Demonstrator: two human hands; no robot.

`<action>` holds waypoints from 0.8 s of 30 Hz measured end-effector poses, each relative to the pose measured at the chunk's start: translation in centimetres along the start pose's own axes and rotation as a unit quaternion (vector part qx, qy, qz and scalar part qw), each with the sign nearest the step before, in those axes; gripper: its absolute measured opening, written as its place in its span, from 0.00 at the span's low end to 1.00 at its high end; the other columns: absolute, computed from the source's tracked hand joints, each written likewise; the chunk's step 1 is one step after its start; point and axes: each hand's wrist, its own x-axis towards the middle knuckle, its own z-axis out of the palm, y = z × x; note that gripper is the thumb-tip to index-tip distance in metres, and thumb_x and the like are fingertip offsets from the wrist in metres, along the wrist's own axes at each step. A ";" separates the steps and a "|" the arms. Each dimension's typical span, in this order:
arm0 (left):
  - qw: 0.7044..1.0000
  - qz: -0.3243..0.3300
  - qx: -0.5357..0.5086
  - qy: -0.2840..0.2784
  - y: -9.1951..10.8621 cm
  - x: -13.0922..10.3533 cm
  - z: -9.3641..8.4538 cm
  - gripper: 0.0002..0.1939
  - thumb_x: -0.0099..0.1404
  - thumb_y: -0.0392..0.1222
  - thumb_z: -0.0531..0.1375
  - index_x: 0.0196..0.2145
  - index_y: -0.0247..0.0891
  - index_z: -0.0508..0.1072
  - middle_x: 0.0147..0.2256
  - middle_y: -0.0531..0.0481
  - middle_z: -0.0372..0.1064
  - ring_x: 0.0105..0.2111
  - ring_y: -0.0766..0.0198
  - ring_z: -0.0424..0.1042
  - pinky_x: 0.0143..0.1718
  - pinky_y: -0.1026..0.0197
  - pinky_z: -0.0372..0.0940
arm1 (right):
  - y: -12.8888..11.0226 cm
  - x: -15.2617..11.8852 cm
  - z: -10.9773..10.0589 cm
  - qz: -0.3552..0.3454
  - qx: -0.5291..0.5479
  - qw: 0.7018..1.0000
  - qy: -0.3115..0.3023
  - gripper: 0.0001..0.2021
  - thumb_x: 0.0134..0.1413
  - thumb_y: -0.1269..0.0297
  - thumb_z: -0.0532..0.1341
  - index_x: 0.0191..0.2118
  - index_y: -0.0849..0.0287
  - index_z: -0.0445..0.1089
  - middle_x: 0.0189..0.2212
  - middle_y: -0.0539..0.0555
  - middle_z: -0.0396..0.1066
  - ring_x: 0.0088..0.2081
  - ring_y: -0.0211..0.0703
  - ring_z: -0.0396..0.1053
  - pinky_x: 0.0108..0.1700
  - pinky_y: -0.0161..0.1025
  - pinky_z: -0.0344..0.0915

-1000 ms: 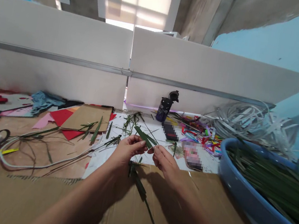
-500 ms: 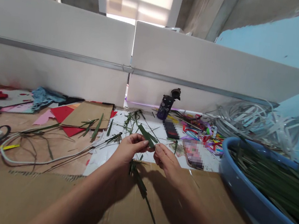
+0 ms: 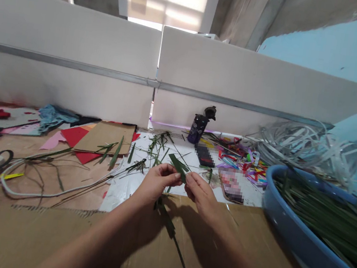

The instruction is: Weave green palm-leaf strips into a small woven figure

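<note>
A folded green leaf strip (image 3: 178,166) is pinched between my two hands, above the back edge of the cardboard sheet (image 3: 214,251). My left hand (image 3: 157,181) has its thumb and fingers closed on the strip's lower left side. From the right, my right hand (image 3: 199,191) grips the same strip with its fingertips, close beside the left thumb. Beneath my hands a long, thin dark green leaf piece (image 3: 168,224) lies on the cardboard, its upper part partly hidden by my left hand.
A blue basin (image 3: 300,236) of long green leaves stands at the right. Behind are a dark bottle (image 3: 197,129) with its lid up, two phones, colourful scraps (image 3: 254,167) and coiled white strips (image 3: 307,146). Leaf pieces, a brown card (image 3: 106,137) and a white cable (image 3: 38,196) lie left.
My left hand has shifted slightly, its thumb now nearer my right fingertips. The leaf strip is tilted more steeply. My right hand has barely moved.
</note>
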 end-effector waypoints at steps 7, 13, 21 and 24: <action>1.000 -0.002 0.023 -0.006 0.1 -0.3 0.3 0.17 0.47 0.46 0.78 0.25 0.38 0.75 0.26 0.52 0.72 0.29 0.62 0.73 0.40 0.58 0.69 | 0.1 -0.2 0.1 -0.009 -0.021 1.000 0.021 0.26 0.61 0.33 0.61 0.29 0.52 0.64 0.25 0.47 0.58 0.29 0.44 0.56 0.33 0.43 0.53; 1.000 -0.012 0.008 -0.004 -0.2 -0.5 0.6 0.19 0.47 0.48 0.79 0.27 0.38 0.75 0.28 0.53 0.72 0.31 0.62 0.74 0.41 0.57 0.69 | 0.7 0.0 0.2 -0.037 -0.017 0.999 0.036 0.25 0.63 0.37 0.62 0.28 0.52 0.63 0.24 0.46 0.57 0.28 0.43 0.55 0.31 0.42 0.49; 0.999 0.020 0.018 0.025 0.8 0.0 0.2 0.17 0.52 0.49 0.75 0.29 0.39 0.73 0.29 0.53 0.71 0.30 0.64 0.72 0.39 0.59 0.68 | 0.7 0.0 0.1 -0.045 -0.041 0.998 0.025 0.24 0.65 0.39 0.60 0.27 0.53 0.62 0.24 0.46 0.56 0.28 0.43 0.54 0.31 0.42 0.49; 0.998 0.032 0.045 0.008 0.7 0.1 0.1 0.16 0.53 0.48 0.74 0.26 0.39 0.72 0.26 0.54 0.69 0.29 0.64 0.71 0.37 0.60 0.67 | 0.8 0.0 0.1 -0.052 -0.046 0.997 0.019 0.24 0.65 0.38 0.60 0.28 0.53 0.64 0.24 0.47 0.58 0.29 0.44 0.56 0.32 0.42 0.51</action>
